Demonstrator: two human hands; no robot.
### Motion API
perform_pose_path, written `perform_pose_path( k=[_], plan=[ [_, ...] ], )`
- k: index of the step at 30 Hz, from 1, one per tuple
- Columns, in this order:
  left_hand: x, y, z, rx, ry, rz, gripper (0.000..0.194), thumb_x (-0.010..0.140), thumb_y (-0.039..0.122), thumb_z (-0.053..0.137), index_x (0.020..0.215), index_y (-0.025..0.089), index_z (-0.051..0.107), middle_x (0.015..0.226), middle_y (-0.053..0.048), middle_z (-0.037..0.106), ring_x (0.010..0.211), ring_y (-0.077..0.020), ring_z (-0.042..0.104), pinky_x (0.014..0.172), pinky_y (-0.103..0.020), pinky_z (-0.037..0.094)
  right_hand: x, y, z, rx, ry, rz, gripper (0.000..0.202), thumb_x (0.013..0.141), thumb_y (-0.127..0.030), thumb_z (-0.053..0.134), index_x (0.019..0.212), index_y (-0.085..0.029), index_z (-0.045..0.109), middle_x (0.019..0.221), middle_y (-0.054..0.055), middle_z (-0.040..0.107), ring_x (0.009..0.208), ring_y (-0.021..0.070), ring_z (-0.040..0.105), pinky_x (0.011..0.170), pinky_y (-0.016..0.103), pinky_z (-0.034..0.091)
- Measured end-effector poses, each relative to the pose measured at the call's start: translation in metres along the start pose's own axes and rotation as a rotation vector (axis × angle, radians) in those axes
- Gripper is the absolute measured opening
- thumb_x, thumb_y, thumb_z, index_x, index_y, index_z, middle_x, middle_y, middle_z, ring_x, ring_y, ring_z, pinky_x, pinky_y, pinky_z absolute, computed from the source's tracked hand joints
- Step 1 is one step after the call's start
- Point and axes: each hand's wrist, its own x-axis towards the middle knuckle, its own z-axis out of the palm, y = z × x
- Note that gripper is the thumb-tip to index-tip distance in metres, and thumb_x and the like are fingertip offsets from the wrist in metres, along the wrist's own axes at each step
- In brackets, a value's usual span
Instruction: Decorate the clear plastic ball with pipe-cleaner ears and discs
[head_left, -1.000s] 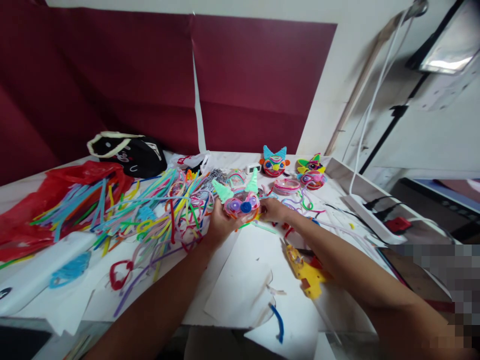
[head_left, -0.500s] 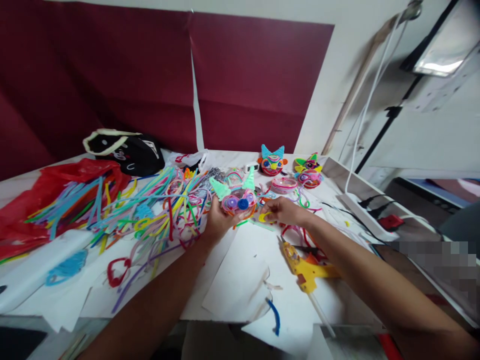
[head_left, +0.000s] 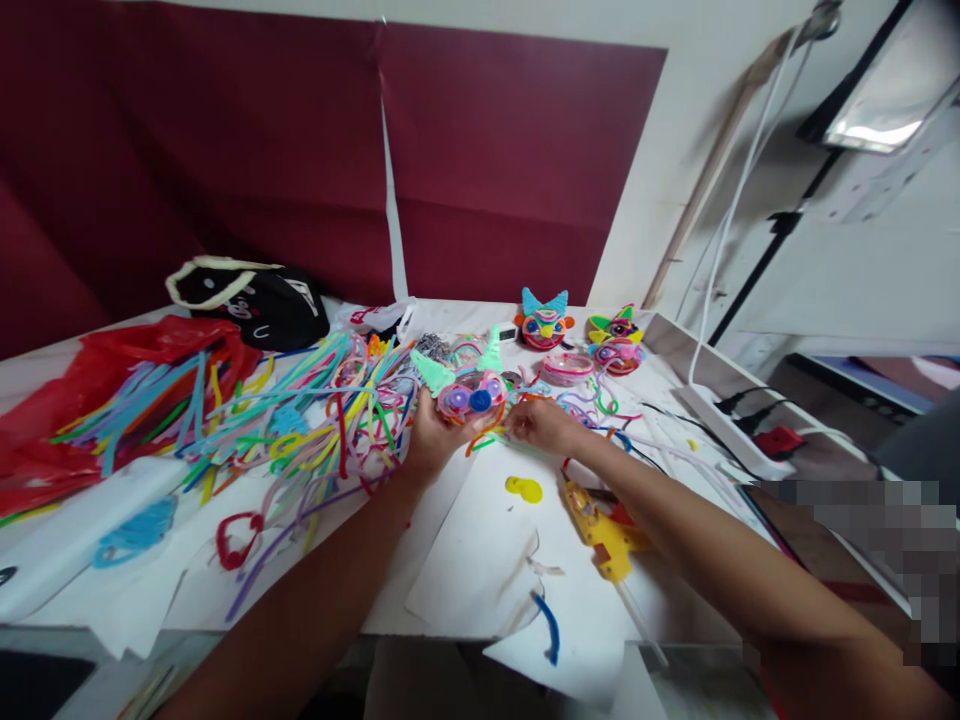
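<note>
My left hand [head_left: 439,437] is closed on a pipe-cleaner face [head_left: 474,398] with mint-green ears, purple eyes and a blue nose. Just right of the face, my right hand [head_left: 541,425] has its fingers bent together near some thin coloured strands; what it holds, if anything, is too small to make out. A yellow piece [head_left: 525,489] lies on white paper [head_left: 476,550] below my hands. Beside it on the right rests a yellow glue gun [head_left: 609,530], partly behind my right forearm. A short blue pipe cleaner [head_left: 547,628] lies nearer the front edge.
Loose pipe cleaners [head_left: 300,410] cover the left, beside a red plastic bag [head_left: 45,410] and a black bag [head_left: 262,305]. Finished faces [head_left: 546,322] stand at the back. A power strip [head_left: 739,435] sits at the right edge.
The yellow piece has left my right hand and now lies on the paper. My right hand has moved left, closer to the face, which has shifted slightly left with my left hand.
</note>
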Motion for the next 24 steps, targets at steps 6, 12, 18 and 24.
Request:
perform_pose_path(
  k=[6, 12, 18, 24],
  plan=[
    [0.0, -0.001, 0.001, 0.014, -0.015, -0.008, 0.066, 0.048, 0.018, 0.086, 0.102, 0.023, 0.048, 0.108, -0.003, 0.065, 0.101, -0.0211, 0.066, 0.091, -0.033, 0.053, 0.023, -0.013, 0.01, -0.13, -0.013, 0.038, 0.031, 0.095, -0.036, 0.06, 0.12, -0.018, 0.06, 0.121, 0.008, 0.063, 0.102, 0.0212, 0.064, 0.087, 0.042, 0.055],
    [-0.001, -0.005, 0.0, 0.06, -0.04, -0.008, 0.074, 0.048, 0.018, 0.087, 0.112, 0.021, 0.049, 0.111, -0.006, 0.065, 0.102, -0.0228, 0.066, 0.092, -0.035, 0.053, 0.022, -0.006, 0.002, -0.206, 0.005, 0.078, 0.031, 0.095, -0.035, 0.06, 0.121, -0.018, 0.06, 0.122, 0.008, 0.062, 0.104, 0.0215, 0.064, 0.087, 0.042, 0.055],
    [0.0, -0.005, 0.003, 0.025, -0.056, -0.015, 0.075, 0.045, 0.019, 0.088, 0.11, 0.022, 0.05, 0.107, -0.005, 0.068, 0.098, -0.0221, 0.067, 0.088, -0.034, 0.055, 0.013, 0.008, -0.014, -0.244, 0.058, 0.106, 0.031, 0.095, -0.035, 0.06, 0.121, -0.018, 0.06, 0.122, 0.009, 0.062, 0.103, 0.0212, 0.064, 0.087, 0.042, 0.055],
    [0.0, -0.01, -0.002, 0.048, -0.064, 0.027, 0.078, 0.047, 0.016, 0.087, 0.115, 0.021, 0.05, 0.115, -0.007, 0.066, 0.105, -0.0243, 0.066, 0.097, -0.037, 0.052, -0.013, 0.011, -0.023, -0.245, 0.09, 0.069, 0.026, 0.095, -0.035, 0.059, 0.114, -0.017, 0.063, 0.115, 0.007, 0.065, 0.1, 0.0198, 0.065, 0.087, 0.041, 0.055]
  ],
)
